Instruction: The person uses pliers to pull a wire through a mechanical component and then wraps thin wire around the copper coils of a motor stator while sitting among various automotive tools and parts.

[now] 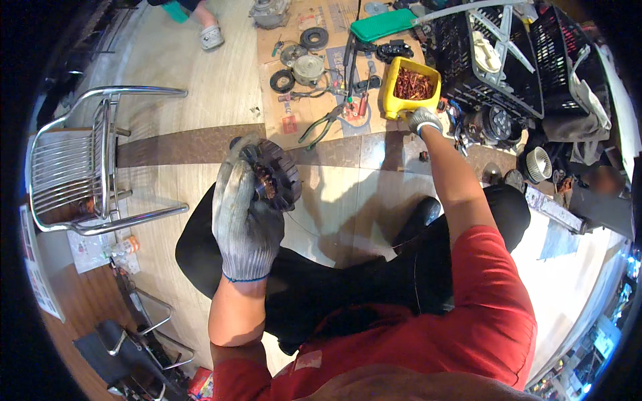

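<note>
My left hand (244, 227), in a grey-white knit glove, is closed round a dark motor armature (284, 175) with slotted segments and reddish copper winding, raised above my lap. My right arm stretches forward. Its gloved hand (424, 119) is curled at the near corner of a cut-open yellow jug (394, 105) and seems to grip it; its fingertips are partly hidden. Reddish-brown copper wire scraps (413, 84) fill much of the jug. Left of the jug, long-handled pliers (321, 129) lie on flattened cardboard (284, 110).
Motor parts (309, 69) and a green lid (382, 25) lie across the cardboard. Black crates (528, 83) stand on the right, with a white fan wheel (539, 164) nearer me. A metal chair (70, 164) is at left. Another person's foot (212, 37) shows at the far left.
</note>
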Motion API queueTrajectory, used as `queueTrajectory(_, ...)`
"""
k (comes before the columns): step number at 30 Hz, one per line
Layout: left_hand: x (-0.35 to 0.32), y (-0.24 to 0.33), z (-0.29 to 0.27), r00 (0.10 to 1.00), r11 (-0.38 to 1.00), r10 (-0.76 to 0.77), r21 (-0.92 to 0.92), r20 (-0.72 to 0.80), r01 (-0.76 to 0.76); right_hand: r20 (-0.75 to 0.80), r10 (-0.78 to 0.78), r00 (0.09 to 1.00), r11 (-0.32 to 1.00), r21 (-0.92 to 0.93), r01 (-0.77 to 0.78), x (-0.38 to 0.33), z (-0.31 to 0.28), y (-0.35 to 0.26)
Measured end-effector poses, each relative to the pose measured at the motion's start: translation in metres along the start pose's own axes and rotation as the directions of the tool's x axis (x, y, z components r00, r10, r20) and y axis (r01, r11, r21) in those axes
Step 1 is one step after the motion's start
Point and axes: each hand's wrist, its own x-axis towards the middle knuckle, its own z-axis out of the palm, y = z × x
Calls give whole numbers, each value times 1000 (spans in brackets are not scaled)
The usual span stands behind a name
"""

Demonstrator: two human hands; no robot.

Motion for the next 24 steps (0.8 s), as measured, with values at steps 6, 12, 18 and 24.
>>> queueTrajectory(6,-13,8,9,982,998,-56,38,180,50,-117,-553,825,827,45,561,-88,-94,-13)
queueTrajectory(12,-22,-7,35,906,945,-171,-194,388,261,-233,-827,512,8,905,425,-226,-149,-33)
queueTrajectory(18,-23,-23,33,808,856,-229,-282,543,433,-69,-903,425,-25,994,109,-286,-183,-22)
queueTrajectory(24,-16,-14,36,728,898,-325,-44,604,437,261,-909,326,326,931,163,-294,-216,-26)
